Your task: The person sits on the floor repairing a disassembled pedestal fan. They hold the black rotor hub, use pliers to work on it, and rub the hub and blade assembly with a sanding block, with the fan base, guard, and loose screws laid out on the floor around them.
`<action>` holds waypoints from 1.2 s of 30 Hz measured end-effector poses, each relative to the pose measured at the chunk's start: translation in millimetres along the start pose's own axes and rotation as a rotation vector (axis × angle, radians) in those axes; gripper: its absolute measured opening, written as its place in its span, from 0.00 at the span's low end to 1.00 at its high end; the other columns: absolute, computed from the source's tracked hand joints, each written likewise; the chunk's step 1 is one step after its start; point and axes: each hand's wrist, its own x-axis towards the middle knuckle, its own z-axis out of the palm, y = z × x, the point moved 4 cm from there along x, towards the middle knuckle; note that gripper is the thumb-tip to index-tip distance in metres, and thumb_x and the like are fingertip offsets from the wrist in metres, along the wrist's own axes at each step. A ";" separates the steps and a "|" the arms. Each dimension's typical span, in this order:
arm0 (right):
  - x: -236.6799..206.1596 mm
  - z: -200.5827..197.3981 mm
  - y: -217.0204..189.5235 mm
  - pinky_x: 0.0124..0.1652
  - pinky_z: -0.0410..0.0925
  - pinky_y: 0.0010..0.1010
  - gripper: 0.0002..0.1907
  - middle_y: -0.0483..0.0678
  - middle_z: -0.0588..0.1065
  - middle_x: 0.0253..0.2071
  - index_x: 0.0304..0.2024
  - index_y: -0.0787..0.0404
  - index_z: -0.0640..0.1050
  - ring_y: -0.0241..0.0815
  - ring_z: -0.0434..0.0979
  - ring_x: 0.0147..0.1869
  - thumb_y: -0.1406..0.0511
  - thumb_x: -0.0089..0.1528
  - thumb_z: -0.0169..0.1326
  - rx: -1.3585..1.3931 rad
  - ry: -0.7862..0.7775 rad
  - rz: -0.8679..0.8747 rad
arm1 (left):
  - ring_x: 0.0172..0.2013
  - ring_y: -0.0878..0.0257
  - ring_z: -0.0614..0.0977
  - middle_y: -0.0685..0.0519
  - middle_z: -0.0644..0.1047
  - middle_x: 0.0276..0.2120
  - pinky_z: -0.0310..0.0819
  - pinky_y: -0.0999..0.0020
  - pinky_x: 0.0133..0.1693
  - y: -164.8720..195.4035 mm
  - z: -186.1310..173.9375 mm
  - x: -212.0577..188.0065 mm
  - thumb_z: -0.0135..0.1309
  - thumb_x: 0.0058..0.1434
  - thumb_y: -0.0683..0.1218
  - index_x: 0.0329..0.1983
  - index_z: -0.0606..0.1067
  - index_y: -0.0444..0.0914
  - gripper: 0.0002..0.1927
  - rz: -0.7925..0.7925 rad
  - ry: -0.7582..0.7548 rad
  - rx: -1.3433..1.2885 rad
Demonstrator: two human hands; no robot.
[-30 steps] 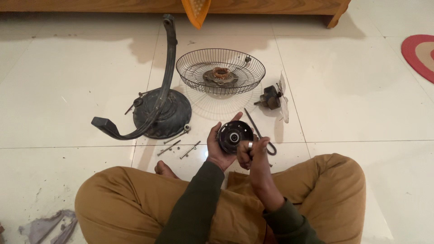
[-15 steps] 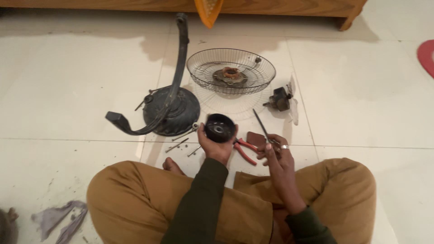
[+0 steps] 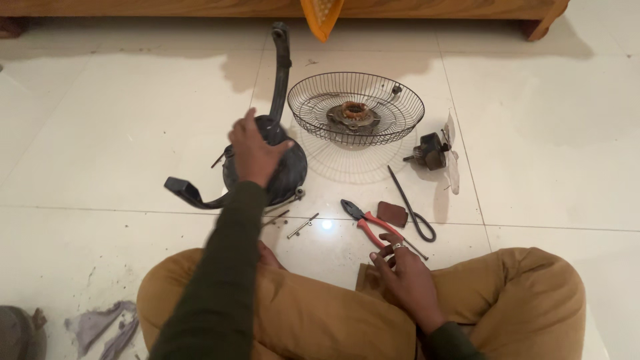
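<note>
Looking down from the head camera, I see my left hand (image 3: 257, 150) stretched forward to about 11 o'clock, fingers curled loosely on top of the dark round fan base (image 3: 277, 167); I cannot tell if it really grips it or only rests there. From this base a curved dark arm (image 3: 281, 67) rises toward 12 o'clock. My right hand (image 3: 403, 273) lies low at about 5 o'clock on my knee, fingers relaxed and holding nothing, with the fingertips touching the end of the red-handled pliers (image 3: 367, 223) on the floor. Just beside the pliers are a small brown piece (image 3: 392, 214) and a thin dark looped tool (image 3: 413, 210). At 1 o'clock stands the wire fan guard (image 3: 320, 110) with a rusty motor part (image 3: 355, 113) inside. Two long bolts (image 3: 302, 225) lie between the base and the pliers.
</note>
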 end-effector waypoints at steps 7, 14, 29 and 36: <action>10.7 1.1 -13.3 0.36 0.72 0.39 0.31 0.43 0.81 0.36 0.64 0.50 0.71 0.44 0.82 0.34 0.54 0.59 0.57 -0.055 0.003 0.020 | 0.60 0.42 0.68 0.43 0.68 0.61 0.71 0.48 0.55 -39.0 15.0 9.4 0.77 0.37 0.52 0.67 0.65 0.39 0.54 -0.055 -0.189 0.151; 22.7 1.3 -19.2 0.33 0.72 0.40 0.37 0.43 0.80 0.37 0.69 0.48 0.67 0.44 0.80 0.31 0.55 0.57 0.59 -0.035 -0.027 0.037 | 0.61 0.43 0.68 0.44 0.68 0.61 0.73 0.48 0.56 -56.9 33.1 9.0 0.78 0.39 0.54 0.67 0.66 0.40 0.52 -0.010 -0.160 0.263; 28.3 -16.0 10.5 0.35 0.73 0.39 0.26 0.50 0.82 0.40 0.62 0.59 0.72 0.48 0.83 0.39 0.62 0.61 0.57 0.303 0.236 -0.007 | 0.67 0.40 0.65 0.39 0.65 0.66 0.61 0.39 0.62 12.4 25.5 -15.4 0.73 0.54 0.52 0.65 0.67 0.36 0.40 0.322 0.019 0.171; 77.0 -84.8 10.9 0.58 0.60 0.52 0.34 0.68 0.69 0.62 0.65 0.65 0.68 0.66 0.63 0.67 0.65 0.58 0.63 -0.338 0.783 -0.332 | 0.64 0.40 0.69 0.38 0.69 0.62 0.64 0.45 0.65 74.7 32.4 -62.2 0.67 0.56 0.47 0.68 0.65 0.34 0.39 0.375 -0.020 -0.120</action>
